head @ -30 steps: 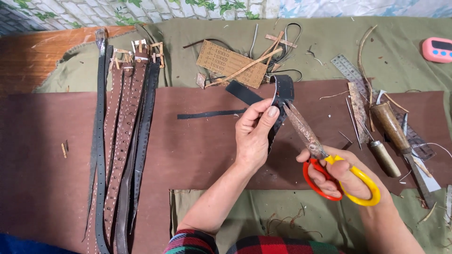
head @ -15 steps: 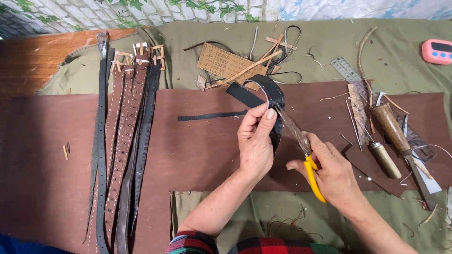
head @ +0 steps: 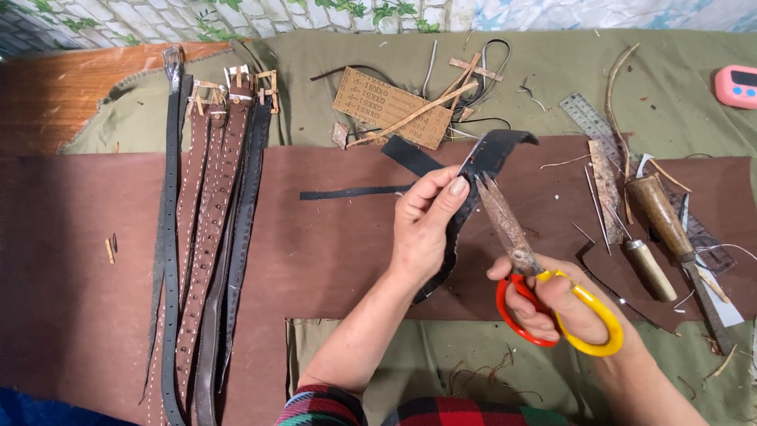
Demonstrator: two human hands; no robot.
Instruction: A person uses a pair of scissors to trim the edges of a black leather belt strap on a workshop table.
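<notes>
My left hand [head: 426, 225] pinches a curved black leather piece [head: 493, 154] and holds it up above the brown leather sheet [head: 331, 244]. My right hand [head: 556, 304] grips scissors [head: 520, 260] with one red and one yellow handle loop. Their rusty blades point up and meet the black leather's edge beside my left thumb. The lower part of the black piece hangs down behind my left palm.
Several belts [head: 209, 237] lie lengthwise at the left. A tan perforated card [head: 386, 106] and thin leather strips sit at the back. Wooden-handled tools [head: 658, 217], a metal ruler [head: 587, 118] and a pink timer [head: 737, 85] are at the right.
My right hand turned the scissors so both handle loops show again and brought the blades up to the black leather. The leather piece has shifted in my left hand.
</notes>
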